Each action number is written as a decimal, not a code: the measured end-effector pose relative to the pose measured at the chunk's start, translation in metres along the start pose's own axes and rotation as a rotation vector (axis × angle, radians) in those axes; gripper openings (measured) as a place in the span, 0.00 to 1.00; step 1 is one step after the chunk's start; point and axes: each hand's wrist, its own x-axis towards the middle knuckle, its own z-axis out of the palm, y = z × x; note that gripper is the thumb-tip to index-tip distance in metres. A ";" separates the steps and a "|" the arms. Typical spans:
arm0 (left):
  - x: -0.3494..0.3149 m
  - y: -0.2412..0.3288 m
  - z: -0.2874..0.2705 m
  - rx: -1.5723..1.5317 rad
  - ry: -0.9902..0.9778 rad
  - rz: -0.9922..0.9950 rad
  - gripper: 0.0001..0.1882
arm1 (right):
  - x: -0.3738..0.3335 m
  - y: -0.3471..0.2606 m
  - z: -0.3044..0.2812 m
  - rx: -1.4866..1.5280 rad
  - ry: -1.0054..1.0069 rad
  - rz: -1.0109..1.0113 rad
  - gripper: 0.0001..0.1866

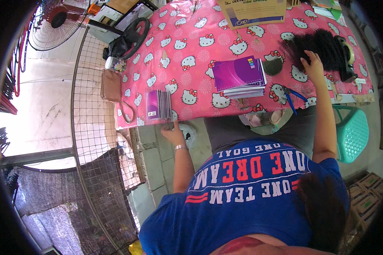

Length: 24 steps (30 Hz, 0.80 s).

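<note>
My right hand (314,68) reaches over the right side of the table, thumb and fingers apart, at the near edge of a heap of black plastic binding coils (321,44). No coil shows clearly in its grasp. My left hand (173,134) is at the table's front edge, just below a small stack of purple notebooks with spiral bindings (153,105); its fingers look spread and hold nothing visible. Between the hands lies a larger stack of purple notebooks (236,74). A dark round disc (273,66) touches or lies beside its right edge. Blue-handled pliers (291,98) rest near the front edge.
A pink patterned cloth (189,85) covers the table. A tape dispenser (347,59) stands beyond the coils, and a cardboard box (255,15) at the back. A brown pouch (111,85) lies on the left edge. A green stool (353,134) is at right, a fan (57,21) far left.
</note>
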 end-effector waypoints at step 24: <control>0.006 -0.010 0.014 -0.535 -0.220 -0.341 0.14 | 0.025 -0.020 0.032 -0.346 -0.401 0.177 0.17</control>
